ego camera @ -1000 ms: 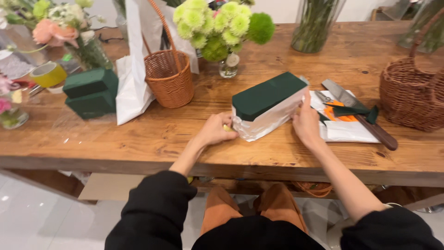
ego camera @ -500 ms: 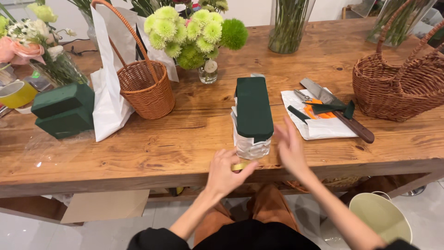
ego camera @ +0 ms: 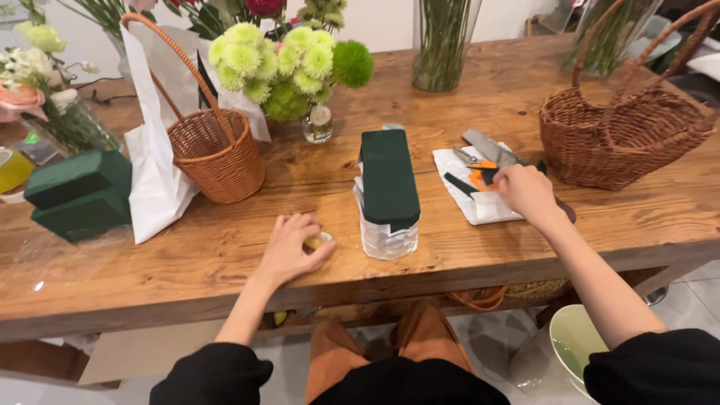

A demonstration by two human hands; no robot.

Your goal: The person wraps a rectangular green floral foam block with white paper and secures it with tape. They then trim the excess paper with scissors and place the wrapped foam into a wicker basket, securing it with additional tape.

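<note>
A long wooden bench (ego camera: 525,247) carries everything. At its right end sits a big wicker basket (ego camera: 622,139) with a tall handle; toward the left stands a smaller wicker basket (ego camera: 217,157) beside a white paper bag (ego camera: 154,187), and further left lie two stacked dark green foam blocks (ego camera: 79,195). A small glass vase of green pompon flowers (ego camera: 292,67) stands behind the centre. In the middle lies a long dark green foam brick (ego camera: 388,176), resting on crinkled clear wrapping, end toward the person. To its right a white cloth (ego camera: 480,214) holds orange-handled scissors (ego camera: 480,178) and a flat knife blade (ego camera: 487,146). The right hand (ego camera: 525,191) rests on the cloth with fingers curled over the scissors' handles; whether it grips them cannot be told. The left hand (ego camera: 289,247) lies on the bench just left of the brick, fingers closed around a small yellowish object (ego camera: 316,241).
</note>
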